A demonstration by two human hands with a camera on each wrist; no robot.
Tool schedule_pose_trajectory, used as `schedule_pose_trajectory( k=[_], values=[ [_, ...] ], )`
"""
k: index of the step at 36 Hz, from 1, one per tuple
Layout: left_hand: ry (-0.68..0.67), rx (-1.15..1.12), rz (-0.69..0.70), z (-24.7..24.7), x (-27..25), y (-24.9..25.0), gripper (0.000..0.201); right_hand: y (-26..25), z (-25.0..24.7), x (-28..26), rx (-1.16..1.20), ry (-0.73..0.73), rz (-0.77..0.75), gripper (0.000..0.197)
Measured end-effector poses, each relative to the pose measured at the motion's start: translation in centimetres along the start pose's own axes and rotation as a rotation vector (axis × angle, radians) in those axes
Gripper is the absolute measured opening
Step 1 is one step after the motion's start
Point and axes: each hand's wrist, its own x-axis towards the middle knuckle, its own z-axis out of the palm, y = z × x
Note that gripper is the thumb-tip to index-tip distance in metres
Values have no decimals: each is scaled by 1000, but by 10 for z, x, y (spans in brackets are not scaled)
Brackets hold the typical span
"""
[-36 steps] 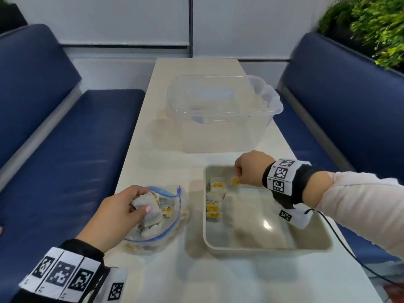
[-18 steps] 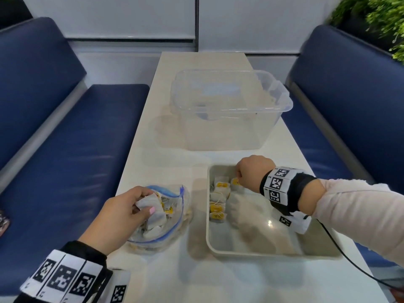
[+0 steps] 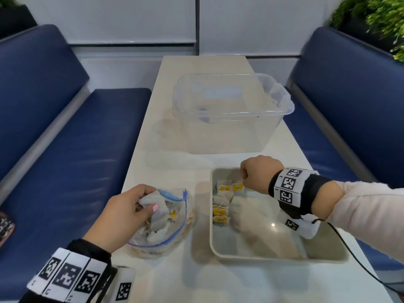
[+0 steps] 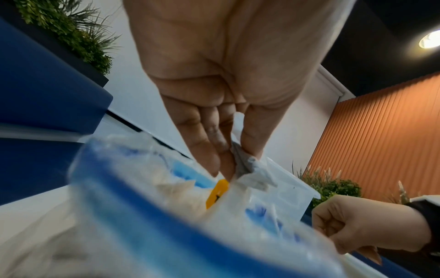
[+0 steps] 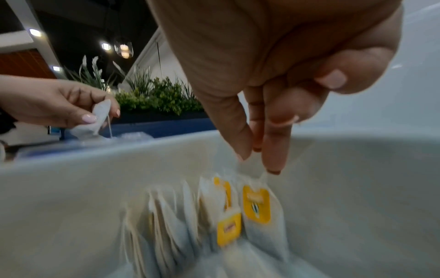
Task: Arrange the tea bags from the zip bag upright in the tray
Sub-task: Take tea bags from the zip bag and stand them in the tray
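A clear zip bag [image 3: 172,232] with a blue seal lies open on the table, with several tea bags inside. My left hand [image 3: 148,204] pinches one white tea bag [image 3: 156,201] just above its mouth, which the left wrist view shows between thumb and fingers [image 4: 250,165]. A grey tray [image 3: 273,258] sits to the right. Several tea bags [image 3: 220,206] with yellow tags stand in a row along its left wall. At the tray's far left corner, my right hand [image 3: 243,181] pinches the top of the end tea bag [image 5: 258,206].
A large clear plastic tub [image 3: 231,112] stands behind the tray in the middle of the narrow table. Blue benches run along the left [image 3: 65,160] and right [image 3: 349,110]. A black cable [image 3: 360,265] trails from my right wrist over the tray's near right corner.
My right hand has stayed at the tray's far left corner, and the yellow tag beneath its fingers now shows. My left hand still holds its tea bag above the zip bag.
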Motion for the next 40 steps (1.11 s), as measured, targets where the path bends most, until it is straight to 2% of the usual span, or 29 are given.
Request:
schedule_pose_trajectory(
  k=[3,8,11,14,17,19,22,26,30,35,40],
  values=[
    [53,-70,17,-9,4,6,23,-2,-15,-6,118,25,-44,9],
    [116,-231,81,-25,12,22,24,-25,-44,-19,434,26,-259,4],
    [122,-327,117,-30,14,34,24,-46,-52,-25,586,22,-375,10],
    [128,-348,141,-33,16,40,23,-68,-52,-27,668,-19,-437,22],
    [124,-379,154,-35,16,44,22,-88,-48,-27,644,-28,-496,47],
    [127,-426,163,-35,14,48,22,-100,-45,-27,658,-39,-523,56],
    [119,-508,169,-35,11,52,21,-115,-38,-27,762,-62,-503,48],
    [113,-536,167,-38,9,47,19,-123,-37,-29,860,-103,-437,12],
    [164,-496,171,-42,7,36,14,-120,-39,-26,855,-54,-403,26],
    [228,-478,163,-46,4,25,17,-113,-40,-24,901,-36,-354,6],
    [249,-494,138,-45,4,19,17,-106,-39,-22,911,-18,-328,11]
  ],
)
